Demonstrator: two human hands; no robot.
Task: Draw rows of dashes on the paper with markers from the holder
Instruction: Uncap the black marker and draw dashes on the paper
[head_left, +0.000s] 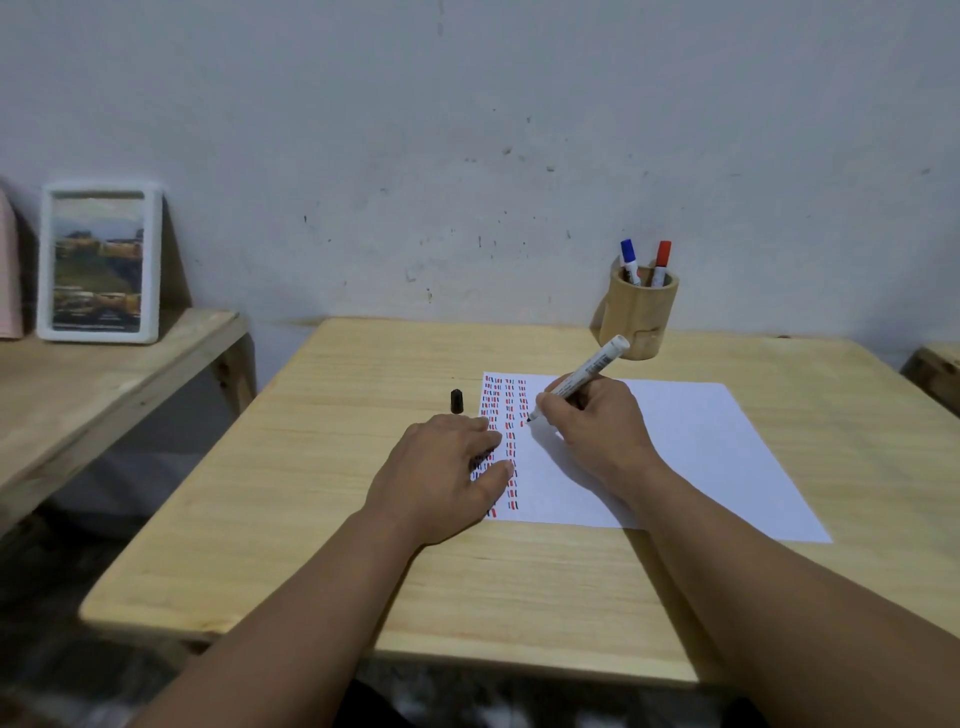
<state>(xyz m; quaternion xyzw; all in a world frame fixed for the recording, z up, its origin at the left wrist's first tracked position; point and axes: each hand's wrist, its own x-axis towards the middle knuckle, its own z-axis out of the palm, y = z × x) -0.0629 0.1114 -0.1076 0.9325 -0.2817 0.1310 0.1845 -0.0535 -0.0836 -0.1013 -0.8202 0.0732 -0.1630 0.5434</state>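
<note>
A white sheet of paper (696, 447) lies on the wooden table (322, 519), with columns of red and black dashes down its left part. My right hand (597, 421) grips an uncapped black marker (587, 374), its tip touching the paper by the dashes. My left hand (447, 467) rests flat, fingers spread on the paper's left edge, covering some dashes. The marker's black cap (456, 401) lies on the table just left of the paper. A round wooden holder (636, 317) at the back holds a blue marker (630, 261) and a red marker (662, 262).
A framed picture (98, 262) leans against the wall on a lower wooden shelf (78, 395) to the left. A gap separates shelf and table. Another wooden edge (935, 369) shows at the far right. The wall stands directly behind the table.
</note>
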